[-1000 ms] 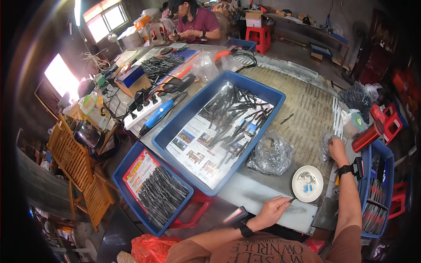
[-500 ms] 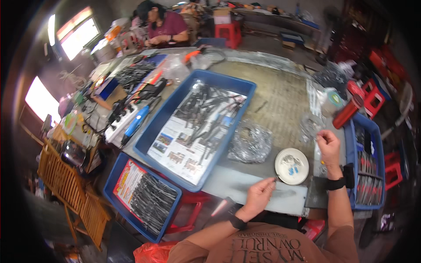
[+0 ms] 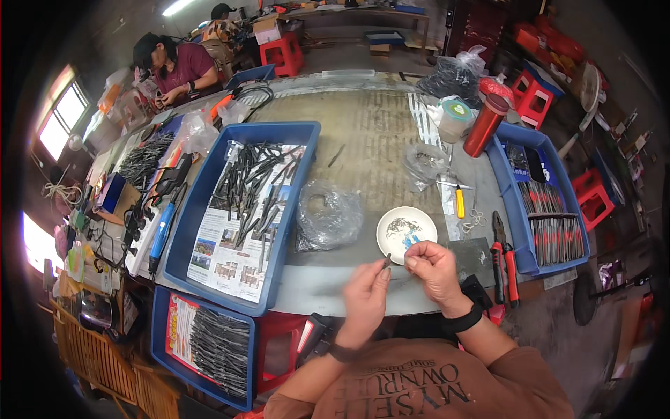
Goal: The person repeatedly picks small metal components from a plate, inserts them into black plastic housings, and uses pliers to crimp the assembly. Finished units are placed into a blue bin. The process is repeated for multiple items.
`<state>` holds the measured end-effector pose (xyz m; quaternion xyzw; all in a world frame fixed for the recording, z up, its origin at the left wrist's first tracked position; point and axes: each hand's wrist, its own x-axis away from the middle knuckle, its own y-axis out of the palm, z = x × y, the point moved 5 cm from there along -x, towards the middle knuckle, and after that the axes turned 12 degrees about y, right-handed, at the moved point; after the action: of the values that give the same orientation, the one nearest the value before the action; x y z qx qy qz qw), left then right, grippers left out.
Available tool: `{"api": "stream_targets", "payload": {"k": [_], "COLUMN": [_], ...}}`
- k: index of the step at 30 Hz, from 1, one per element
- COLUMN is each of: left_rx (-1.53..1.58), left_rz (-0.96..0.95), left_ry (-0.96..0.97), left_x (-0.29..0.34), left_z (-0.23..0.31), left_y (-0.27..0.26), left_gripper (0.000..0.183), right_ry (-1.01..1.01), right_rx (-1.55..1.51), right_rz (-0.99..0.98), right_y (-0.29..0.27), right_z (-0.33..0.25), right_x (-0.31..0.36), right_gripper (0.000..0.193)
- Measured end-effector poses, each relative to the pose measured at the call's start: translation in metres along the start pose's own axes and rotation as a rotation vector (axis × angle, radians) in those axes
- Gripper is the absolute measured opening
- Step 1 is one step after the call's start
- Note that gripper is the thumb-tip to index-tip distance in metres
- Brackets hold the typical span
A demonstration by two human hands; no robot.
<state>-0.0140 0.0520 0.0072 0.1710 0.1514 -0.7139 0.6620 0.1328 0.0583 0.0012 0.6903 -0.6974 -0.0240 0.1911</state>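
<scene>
My left hand [image 3: 366, 297] is closed in a pinch around a small dark piece [image 3: 387, 260], too small to name, just in front of the round white dish [image 3: 425, 227]. Beside it, my right hand [image 3: 435, 274] is also pinched, with its fingertips over the dish's near edge. Whatever sits between the right fingertips is too small to make out. Small thin metal bits [image 3: 403, 225] and a few blue pieces [image 3: 410, 239] lie in the dish. A small gap separates the two hands.
Left of the dish are a clear plastic bag [image 3: 328, 215] and a large blue tray [image 3: 278, 260] of black strips. A smaller blue tray [image 3: 204, 391] stands lower left. At right lie pliers [image 3: 511, 276], a yellow-handled tool [image 3: 460, 202] and a blue bin [image 3: 551, 268]. A co-worker [image 3: 188, 70] sits far left.
My right hand has moved left, from beyond the dish's right side to beside my left hand. The left hand keeps its pinch. The whole view has turned, so the table appears further left.
</scene>
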Motion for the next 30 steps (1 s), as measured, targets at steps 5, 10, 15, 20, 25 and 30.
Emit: {"api": "stream_targets", "payload": {"k": [5, 10, 15, 20, 25, 30], "left_rx": [0.015, 0.017, -0.121, -0.017, 0.036, 0.041], "left_rz": [0.037, 0.06, -0.022, 0.016, 0.014, 0.012], "left_ry": [-0.042, -0.051, 0.083, 0.084, 0.076, 0.075], "left_x": [0.003, 0.003, 0.0, 0.004, 0.006, 0.006], "left_z": [0.002, 0.009, 0.018, 0.015, 0.013, 0.013], "left_y": [0.002, 0.005, 0.004, 0.006, 0.008, 0.007], "left_gripper": [0.02, 0.023, 0.025, 0.025, 0.026, 0.026], "right_ry": [0.021, 0.051, 0.07, 0.103, 0.099, 0.081], "right_rx": [-0.125, -0.179, -0.231, -0.318, -0.349, -0.351], "right_rz": [0.017, 0.027, 0.003, -0.027, -0.063, -0.145], "right_y": [0.003, 0.005, 0.006, 0.009, 0.011, 0.011], "right_z": [0.013, 0.017, 0.017, 0.017, 0.017, 0.019], "right_x": [0.005, 0.004, 0.005, 0.008, 0.008, 0.007], "right_gripper": [0.009, 0.006, 0.006, 0.008, 0.009, 0.008]}}
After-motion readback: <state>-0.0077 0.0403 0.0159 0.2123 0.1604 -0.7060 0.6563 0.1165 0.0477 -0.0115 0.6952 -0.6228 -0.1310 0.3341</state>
